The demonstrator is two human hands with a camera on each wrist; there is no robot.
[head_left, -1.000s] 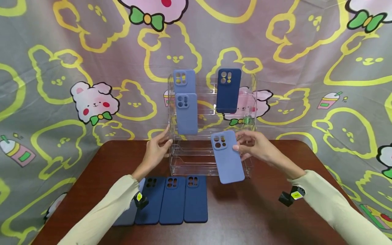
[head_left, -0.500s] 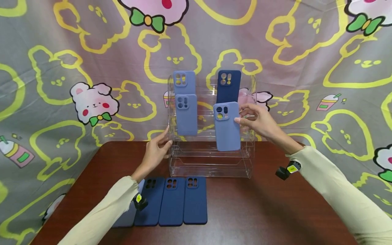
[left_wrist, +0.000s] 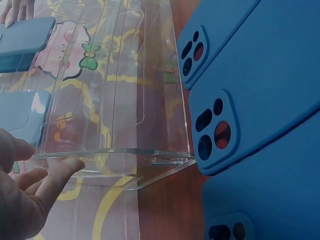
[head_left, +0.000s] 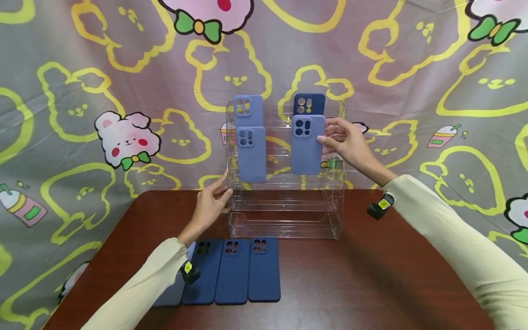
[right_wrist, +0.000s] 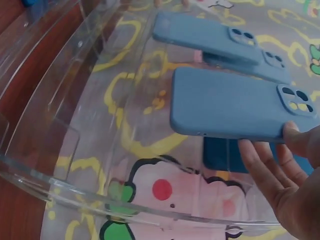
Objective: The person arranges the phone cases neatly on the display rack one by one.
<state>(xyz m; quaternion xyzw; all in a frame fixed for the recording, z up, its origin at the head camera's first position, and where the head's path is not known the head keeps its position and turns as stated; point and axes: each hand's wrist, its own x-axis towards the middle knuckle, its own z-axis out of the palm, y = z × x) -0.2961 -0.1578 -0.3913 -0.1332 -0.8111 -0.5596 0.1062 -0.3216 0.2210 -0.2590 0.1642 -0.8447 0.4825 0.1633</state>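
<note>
My right hand pinches a light blue phone case by its right edge, thumb in front and fingers behind. The case stands nearly upright before the right half of a clear tiered rack, and covers all but the top of a navy phone case. In the right wrist view, the held phone case appears above the rack; whether its lower edge touches a tier is unclear. My left hand rests with its fingertips against the rack's left side, fingers loosely extended.
Two light blue phone cases, an upper one and a lower one, stand at the rack's left. Several phone cases, including a navy one, lie in a row on the brown table. A patterned cloth hangs behind.
My right hand has raised the light blue phone case from the rack's lower front to in front of the navy one, turning it from tilted to nearly upright. My left hand stays put.
</note>
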